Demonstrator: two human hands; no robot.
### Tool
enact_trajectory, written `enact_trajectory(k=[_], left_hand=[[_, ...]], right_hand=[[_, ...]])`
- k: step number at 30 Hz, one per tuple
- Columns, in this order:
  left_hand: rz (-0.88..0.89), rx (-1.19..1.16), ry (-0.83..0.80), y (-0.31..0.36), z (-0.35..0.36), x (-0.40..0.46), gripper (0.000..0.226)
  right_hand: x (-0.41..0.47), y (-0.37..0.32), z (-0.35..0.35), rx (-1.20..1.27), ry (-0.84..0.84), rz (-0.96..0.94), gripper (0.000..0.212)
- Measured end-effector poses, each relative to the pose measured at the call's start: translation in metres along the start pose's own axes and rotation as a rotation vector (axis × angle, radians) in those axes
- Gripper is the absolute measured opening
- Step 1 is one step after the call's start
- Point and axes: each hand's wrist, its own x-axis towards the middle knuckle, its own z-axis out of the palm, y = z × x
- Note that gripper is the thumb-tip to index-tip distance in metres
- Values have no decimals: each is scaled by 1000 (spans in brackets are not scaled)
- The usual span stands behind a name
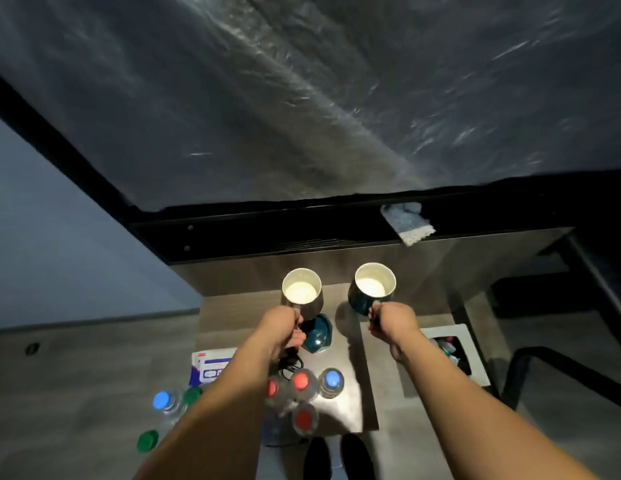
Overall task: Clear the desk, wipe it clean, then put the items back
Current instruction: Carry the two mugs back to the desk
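Left hand (285, 329) gripping glossy round mug (302, 292), right hand (392, 323) clamped on teal mug (371, 289) — cream-lined, perhaps ceramic

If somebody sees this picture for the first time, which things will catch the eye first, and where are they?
First, the two mugs with pale insides at the centre: the left hand holds the left mug, the right hand holds the right mug by its handle. Next, the bottles with red caps and blue caps standing below the hands. A wrinkled dark plastic sheet fills the upper half.
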Motion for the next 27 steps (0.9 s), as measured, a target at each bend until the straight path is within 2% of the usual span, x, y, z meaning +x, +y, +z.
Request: enact_trajectory(k=[4, 13, 23, 27], left_hand=[[88, 69, -63, 11, 17, -19, 26], [213, 305, -219, 9, 107, -74, 23], [281, 560, -526, -44, 314, -178, 30], [313, 642, -623, -80, 397, -232, 23]], right_hand=[[-29, 1, -31, 189, 48, -37, 25], [-88, 39, -148, 392, 327, -97, 20], [-167, 133, -352, 721, 659, -113, 17], [-194, 184, -435, 819, 776, -107, 15]])
